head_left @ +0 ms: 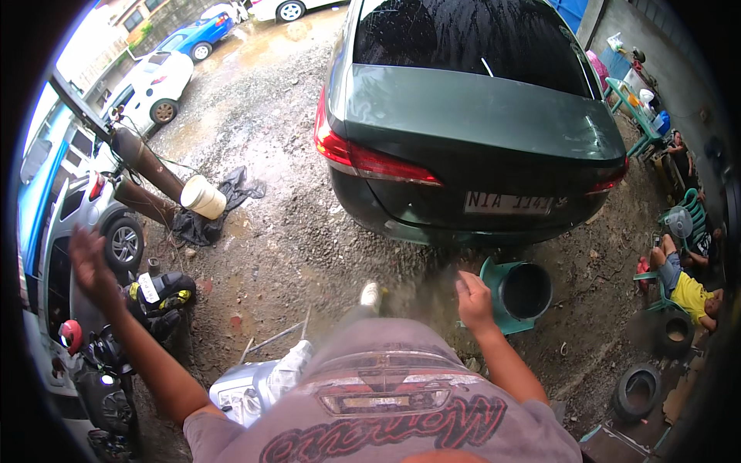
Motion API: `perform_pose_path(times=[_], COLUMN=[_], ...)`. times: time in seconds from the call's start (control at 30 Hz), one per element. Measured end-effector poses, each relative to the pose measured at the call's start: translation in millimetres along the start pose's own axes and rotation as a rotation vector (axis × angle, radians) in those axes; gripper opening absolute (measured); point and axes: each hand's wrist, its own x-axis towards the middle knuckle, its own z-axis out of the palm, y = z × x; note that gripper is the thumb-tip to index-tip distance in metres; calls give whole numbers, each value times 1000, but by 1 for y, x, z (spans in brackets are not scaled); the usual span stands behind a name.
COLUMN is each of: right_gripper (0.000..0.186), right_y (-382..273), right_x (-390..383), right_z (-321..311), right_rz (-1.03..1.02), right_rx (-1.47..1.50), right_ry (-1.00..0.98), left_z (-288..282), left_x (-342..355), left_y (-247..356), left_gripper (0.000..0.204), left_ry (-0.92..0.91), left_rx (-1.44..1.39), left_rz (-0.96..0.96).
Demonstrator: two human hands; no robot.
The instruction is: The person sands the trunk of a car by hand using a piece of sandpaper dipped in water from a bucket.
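Observation:
Raised to the left, my left hand [91, 266] is open and holds nothing, its fingers slightly smeared; in the picture it overlaps the grey car's wheel [123, 243]. My right hand [474, 301] hangs in front of me with loosely bent fingers, and nothing shows in it. Nearest to that hand is a dark round bucket [526, 292] on a green plastic stool or chair [492, 278]. Beyond stands a dark green sedan [478, 116], its rear toward me and its window wet. One of my shoes [370, 294] shows on the ground.
Wet gravel lies ahead. To the left are gas cylinders [139, 154], a white bucket [203, 197], dark cloth [201, 225], a motorcycle [108, 386] and parked cars. A silver panel-like object [247, 390] is close by. At right are tyres [637, 392] and a person in yellow [692, 293].

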Motion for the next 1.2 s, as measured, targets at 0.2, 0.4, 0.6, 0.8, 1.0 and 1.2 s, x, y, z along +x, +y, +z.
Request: perform_pose_path(times=[0.2, 0.4, 0.6, 0.8, 1.0, 1.2], right_gripper=[28, 27, 28, 26, 31, 33], right_y=[16, 10, -30, -70, -79, -62], right_x=[-13, 6, 44, 69, 35, 28], right_z=[-5, -3, 20, 24, 36, 31], right_rz=[109, 194, 369, 415, 759, 705], right_rx=[-77, -180, -273, -335, -307, -234], right_ry=[105, 130, 274, 372, 458, 459], left_z=[200, 413, 593, 671, 704, 752], left_x=[-17, -47, -69, -83, -89, -131], left_y=[-30, -68, -66, -13, 57, 191], left_gripper=[58, 93, 110, 109, 114, 111], left_ry=[-460, -785, -913, -1026, -1081, -1142], left_rx=[203, 199, 197, 190, 26, -194], left_rz=[-105, 170, 411, 521, 625, 781])
